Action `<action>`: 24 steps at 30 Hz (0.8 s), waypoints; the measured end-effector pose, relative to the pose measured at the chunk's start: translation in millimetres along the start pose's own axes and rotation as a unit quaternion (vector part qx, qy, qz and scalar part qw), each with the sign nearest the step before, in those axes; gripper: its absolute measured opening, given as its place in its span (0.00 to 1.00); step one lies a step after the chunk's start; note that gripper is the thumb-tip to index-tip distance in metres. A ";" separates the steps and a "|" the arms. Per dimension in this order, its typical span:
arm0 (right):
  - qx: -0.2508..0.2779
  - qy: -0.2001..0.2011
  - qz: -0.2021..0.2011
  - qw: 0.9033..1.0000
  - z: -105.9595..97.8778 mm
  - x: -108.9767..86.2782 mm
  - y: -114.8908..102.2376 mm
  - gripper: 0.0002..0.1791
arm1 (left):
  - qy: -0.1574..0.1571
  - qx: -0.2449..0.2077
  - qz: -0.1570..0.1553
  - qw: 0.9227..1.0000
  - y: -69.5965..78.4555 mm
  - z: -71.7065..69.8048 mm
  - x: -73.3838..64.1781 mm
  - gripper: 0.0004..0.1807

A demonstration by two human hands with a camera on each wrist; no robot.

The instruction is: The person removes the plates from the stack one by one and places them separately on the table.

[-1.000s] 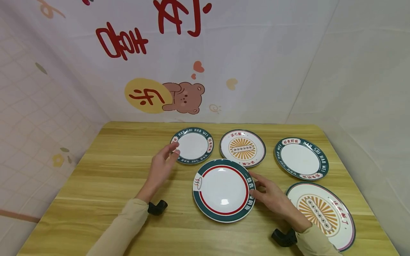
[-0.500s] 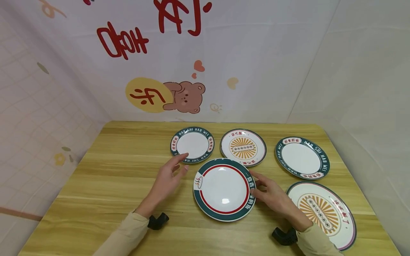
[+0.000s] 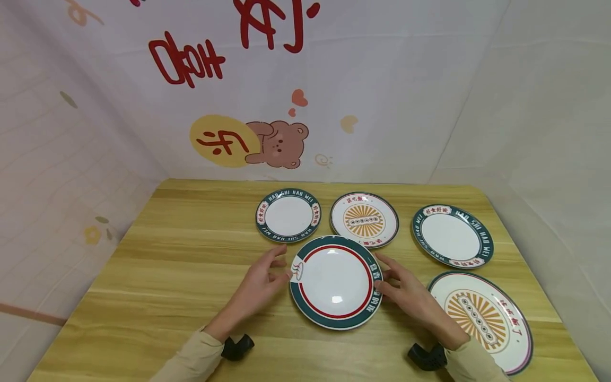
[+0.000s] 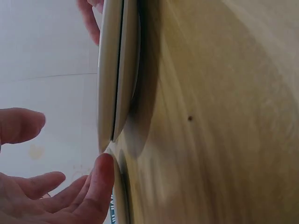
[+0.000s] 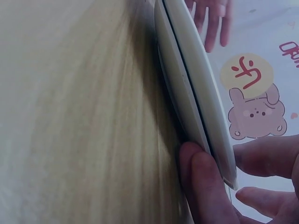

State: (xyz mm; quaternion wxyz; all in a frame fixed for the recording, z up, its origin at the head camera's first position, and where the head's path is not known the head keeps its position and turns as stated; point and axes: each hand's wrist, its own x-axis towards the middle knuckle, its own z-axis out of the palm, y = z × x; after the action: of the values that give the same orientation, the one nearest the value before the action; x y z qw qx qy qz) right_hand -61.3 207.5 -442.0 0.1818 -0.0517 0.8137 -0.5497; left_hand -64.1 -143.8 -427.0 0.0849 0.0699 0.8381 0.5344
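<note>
At the centre of the wooden table, a white dinner plate [image 3: 334, 281] with a green rim and red ring tops a stack. A second plate [image 5: 180, 79] shows under it in the right wrist view, with a narrow gap between their edges. My right hand [image 3: 408, 293] holds the stack at its right rim, thumb at the top face and fingers at the lower edge. My left hand [image 3: 260, 281] is beside the left rim with its fingers apart and holding nothing; in the left wrist view a fingertip [image 4: 103, 163] comes close to the plate edge.
Behind the stack lie a small green-rimmed plate [image 3: 288, 216] and a sunburst plate [image 3: 386, 218]. On the right are an oval green-rimmed plate [image 3: 451, 236] and a larger oval sunburst plate [image 3: 513, 339], partly behind my right wrist. A printed cloth wall [image 3: 382, 79] rises behind the table.
My left hand has come down and right, from the small green-rimmed plate to the left rim of the stack. The right hand keeps its place at the right rim.
</note>
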 end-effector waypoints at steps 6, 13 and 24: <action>0.037 -0.006 0.004 0.999 0.1 -0.7 1.6 0.39 | -0.025 0.010 -0.027 0.999 -4.3 5.0 -1.8 0.35; 0.053 -0.008 0.012 0.998 -0.6 0.0 2.8 0.36 | -0.052 -0.030 -0.041 0.997 -9.0 5.9 -0.6 0.36; 0.066 -0.003 0.009 0.998 0.3 -1.2 5.5 0.33 | -0.044 -0.100 -0.064 0.992 -10.0 11.3 1.2 0.36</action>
State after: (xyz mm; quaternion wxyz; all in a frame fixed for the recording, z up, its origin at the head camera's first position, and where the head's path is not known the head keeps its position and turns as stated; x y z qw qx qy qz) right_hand -59.4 209.8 -446.9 0.1916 -0.0340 0.7753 -0.6009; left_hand -63.1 -137.7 -440.8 0.1624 0.0310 0.7789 0.6050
